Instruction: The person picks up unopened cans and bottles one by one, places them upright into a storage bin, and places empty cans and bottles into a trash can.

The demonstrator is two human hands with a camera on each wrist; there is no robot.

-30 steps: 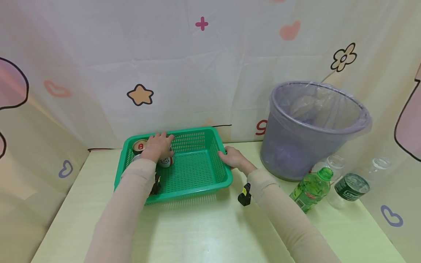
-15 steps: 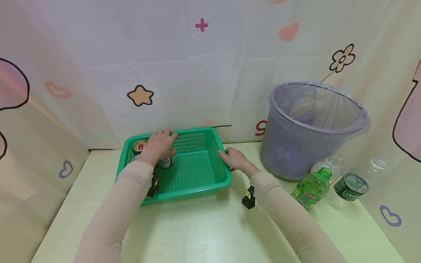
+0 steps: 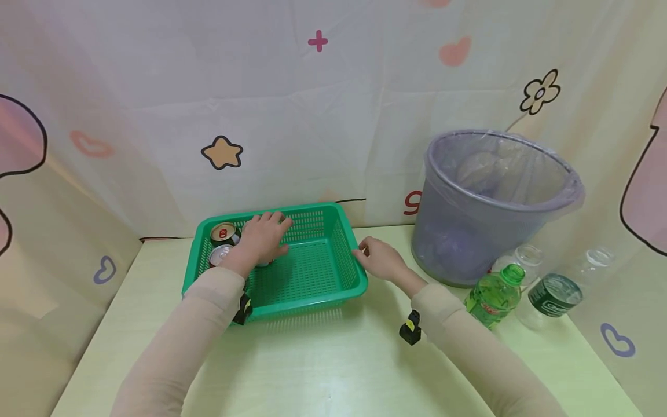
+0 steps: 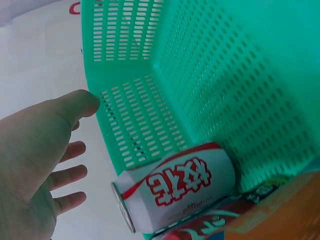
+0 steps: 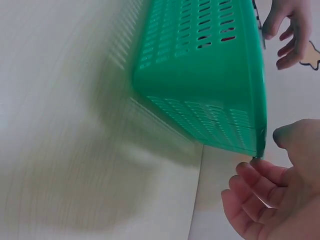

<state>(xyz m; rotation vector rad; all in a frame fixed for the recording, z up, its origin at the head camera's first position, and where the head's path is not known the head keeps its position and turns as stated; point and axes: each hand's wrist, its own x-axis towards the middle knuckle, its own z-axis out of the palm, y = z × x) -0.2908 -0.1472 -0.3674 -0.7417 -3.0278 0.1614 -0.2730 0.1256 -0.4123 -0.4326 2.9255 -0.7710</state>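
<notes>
My left hand (image 3: 260, 240) hovers over the left half of a green plastic basket (image 3: 312, 272), fingers spread and nothing held. In the left wrist view, a white-and-red drink can (image 4: 182, 185) lies on its side in the basket, beside a dark red can (image 4: 207, 222). Two upright cans, one with a gold top and red tab (image 3: 224, 233) and one with a silver top (image 3: 221, 253), stand at the basket's left end. My right hand (image 3: 383, 260) is at the basket's right end, fingers loosely bent, thumb apart from the rim and fingertips close by it.
A purple bin (image 3: 458, 231) with a clear liner stands right of the basket. In front of it are a green bottle (image 3: 492, 298) and clear bottles, one with a dark green label (image 3: 554, 296). A patterned curtain (image 3: 260, 116) hangs behind the table (image 3: 307, 370).
My left hand has shifted slightly right, exposing more of the upright cans. My right hand has loosened from the basket's right rim and drawn back a little to the right.
</notes>
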